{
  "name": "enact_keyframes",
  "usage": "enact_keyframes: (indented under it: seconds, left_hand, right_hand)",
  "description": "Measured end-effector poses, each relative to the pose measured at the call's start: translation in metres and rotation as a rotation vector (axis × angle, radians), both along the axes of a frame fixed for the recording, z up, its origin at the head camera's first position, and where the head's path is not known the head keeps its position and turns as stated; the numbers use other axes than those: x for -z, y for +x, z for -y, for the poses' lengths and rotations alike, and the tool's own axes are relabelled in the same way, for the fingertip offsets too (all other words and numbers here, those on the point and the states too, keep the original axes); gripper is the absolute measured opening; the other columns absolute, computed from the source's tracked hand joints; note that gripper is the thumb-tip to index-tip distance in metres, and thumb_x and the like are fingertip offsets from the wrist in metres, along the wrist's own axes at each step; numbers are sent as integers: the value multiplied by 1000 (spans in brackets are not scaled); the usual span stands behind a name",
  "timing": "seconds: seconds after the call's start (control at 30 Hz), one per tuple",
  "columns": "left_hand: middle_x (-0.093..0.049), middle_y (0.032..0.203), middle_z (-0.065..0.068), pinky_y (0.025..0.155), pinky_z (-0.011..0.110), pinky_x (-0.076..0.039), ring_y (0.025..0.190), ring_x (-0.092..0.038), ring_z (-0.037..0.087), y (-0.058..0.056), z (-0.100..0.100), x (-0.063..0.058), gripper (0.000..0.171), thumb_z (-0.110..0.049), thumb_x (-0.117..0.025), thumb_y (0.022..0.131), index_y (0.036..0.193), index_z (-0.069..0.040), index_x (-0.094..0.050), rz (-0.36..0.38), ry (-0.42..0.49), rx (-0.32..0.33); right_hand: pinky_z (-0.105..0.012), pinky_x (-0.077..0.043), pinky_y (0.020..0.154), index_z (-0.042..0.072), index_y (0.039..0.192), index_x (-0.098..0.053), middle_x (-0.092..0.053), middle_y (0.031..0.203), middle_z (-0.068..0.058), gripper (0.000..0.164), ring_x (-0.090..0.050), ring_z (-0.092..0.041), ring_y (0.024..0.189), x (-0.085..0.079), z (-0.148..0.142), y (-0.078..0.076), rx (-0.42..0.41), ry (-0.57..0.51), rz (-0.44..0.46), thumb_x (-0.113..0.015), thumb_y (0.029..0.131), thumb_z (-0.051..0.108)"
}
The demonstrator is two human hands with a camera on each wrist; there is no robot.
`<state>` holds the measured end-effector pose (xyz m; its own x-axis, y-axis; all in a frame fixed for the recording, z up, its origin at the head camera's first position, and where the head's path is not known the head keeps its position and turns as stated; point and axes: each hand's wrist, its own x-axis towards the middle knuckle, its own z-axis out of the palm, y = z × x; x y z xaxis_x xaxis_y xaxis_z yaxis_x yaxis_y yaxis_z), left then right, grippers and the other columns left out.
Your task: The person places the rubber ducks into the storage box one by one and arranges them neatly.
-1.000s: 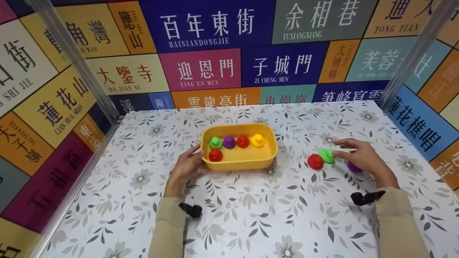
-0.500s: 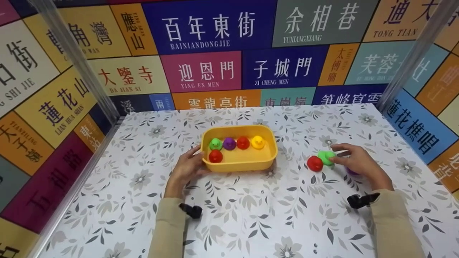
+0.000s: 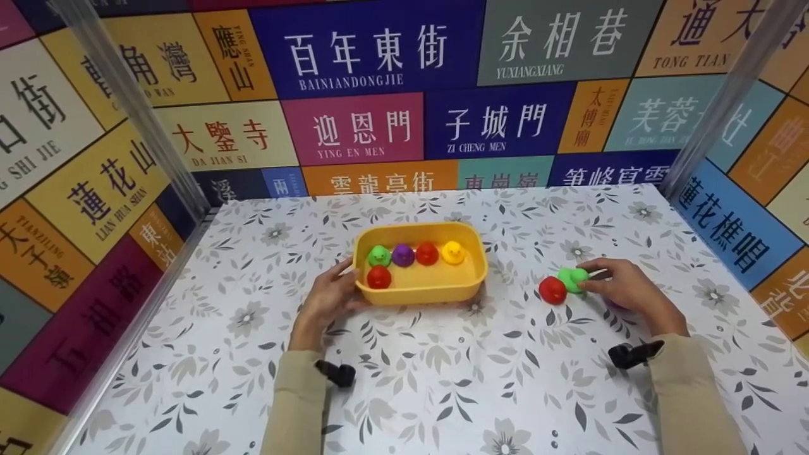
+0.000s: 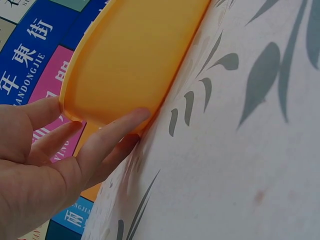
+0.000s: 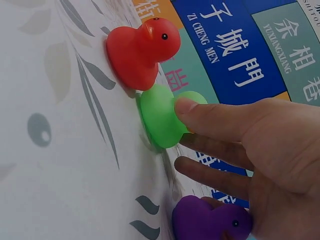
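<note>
My left hand [image 3: 329,292] holds the left end of a yellow plastic tub [image 3: 430,293]; in the left wrist view, the fingers [image 4: 112,131] lie against the end wall and rim. My right hand [image 3: 634,292] pinches a green rubber duck [image 3: 570,280] by its head, thumb [image 5: 210,119] on the near side. A red rubber duck [image 3: 552,290] sits right beside the green one. Under the right hand is a purple rubber duck [image 5: 202,220], mostly hidden in the head view.
Inside the tub sit a green duck [image 3: 378,255], a purple duck [image 3: 403,255], two red ducks, one at the back [image 3: 426,253] and one in front [image 3: 379,277], and a yellow duck [image 3: 452,253]. Sign-patterned walls [image 3: 354,126] border the floral tabletop [image 3: 442,379].
My right hand has moved slightly left and toward me, its thumb and fingers coming together on the green duck's head. The left hand keeps its place on the tub.
</note>
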<state>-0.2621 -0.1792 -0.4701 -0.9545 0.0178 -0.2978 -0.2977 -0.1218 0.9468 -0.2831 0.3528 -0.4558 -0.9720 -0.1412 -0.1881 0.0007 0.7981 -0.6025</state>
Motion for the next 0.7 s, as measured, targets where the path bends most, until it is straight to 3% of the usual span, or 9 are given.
enact_keyframes:
  seconds: [0.1, 0.23, 0.33, 0.47, 0.57, 0.7]
  left_hand:
    - [-61, 135, 24, 86, 47, -63, 108, -69, 32, 1, 0, 0, 55, -19, -55, 103, 155, -21, -38, 3, -1, -1]
    - [-61, 134, 26, 86, 47, -63, 106, -70, 31, 0, -1, 0, 55, -19, -54, 103, 156, -20, -38, -12, -7, 8]
    - [-61, 132, 28, 87, 48, -63, 103, -71, 30, 0, -1, -1, 54, -18, -53, 104, 155, -18, -38, -29, -10, 16]
    - [-60, 133, 29, 89, 50, -62, 105, -70, 32, 0, -1, -1, 54, -17, -53, 104, 156, -16, -37, -41, -5, 23]
    - [-60, 135, 28, 89, 50, -62, 110, -69, 35, 1, 0, -1, 55, -17, -53, 104, 156, -16, -37, -39, 1, 24]
    - [-59, 137, 27, 88, 49, -62, 115, -67, 37, 1, 1, 1, 55, -17, -54, 103, 156, -16, -37, -36, 2, 19]
  right_hand:
    - [-32, -50, 79, 10, 140, -56, -57, 136, -30, 64, -59, -33, 107, -2, 3, 0, 18, -2, -11, -72, 90, 47]
    - [-51, -50, 98, 7, 141, -53, -52, 141, -32, 69, -52, -46, 126, -8, 7, 1, 55, -70, -48, -70, 91, 51]
    - [-37, -52, 99, 5, 140, -52, -52, 144, -30, 71, -46, -47, 135, -13, 12, 2, 70, -137, -73, -69, 91, 53]
    - [-11, -44, 83, 5, 138, -52, -53, 144, -25, 69, -50, -41, 134, -18, 22, 3, 65, -194, -79, -69, 91, 53]
    - [-11, -45, 82, 5, 136, -52, -56, 142, -21, 67, -56, -32, 127, -19, 31, 3, 65, -230, -70, -70, 90, 51]
    - [-16, -48, 84, 4, 133, -52, -63, 131, -15, 62, -62, -9, 107, -20, 41, 4, 58, -269, -80, -71, 91, 46]
